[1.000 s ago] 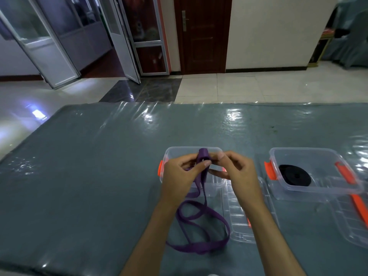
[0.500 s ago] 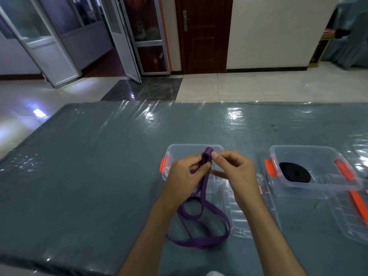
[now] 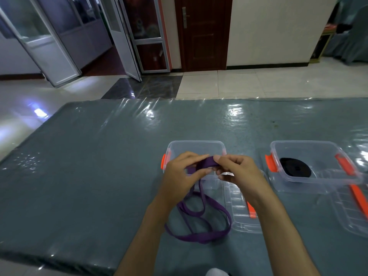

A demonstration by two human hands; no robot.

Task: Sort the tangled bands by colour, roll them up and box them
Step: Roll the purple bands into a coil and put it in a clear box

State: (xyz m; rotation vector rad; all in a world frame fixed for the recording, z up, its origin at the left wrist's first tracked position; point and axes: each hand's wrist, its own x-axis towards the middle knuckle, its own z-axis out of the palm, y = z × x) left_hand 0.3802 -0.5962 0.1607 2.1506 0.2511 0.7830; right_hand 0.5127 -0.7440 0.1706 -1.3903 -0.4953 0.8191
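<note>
A purple band [image 3: 207,222] hangs from both hands and lies in loose loops on the table in front of me. My left hand [image 3: 183,174] and my right hand [image 3: 237,172] pinch its upper end together, held nearly flat between them, just over the near wall of a clear box [image 3: 196,145] with orange clips. That box shows nothing inside where I can see it. A second clear box [image 3: 310,148] to the right holds a rolled black band [image 3: 295,169].
The table [image 3: 95,176] is covered in grey-green cloth under shiny plastic film. A clear lid [image 3: 242,218] lies beside the purple loops, and another lid [image 3: 352,210] lies by the right box. Tiled floor and doors are beyond the far edge.
The band's held end has turned from upright to nearly level between my fingers. The loops on the table have shifted slightly; the hands stay over the near box.
</note>
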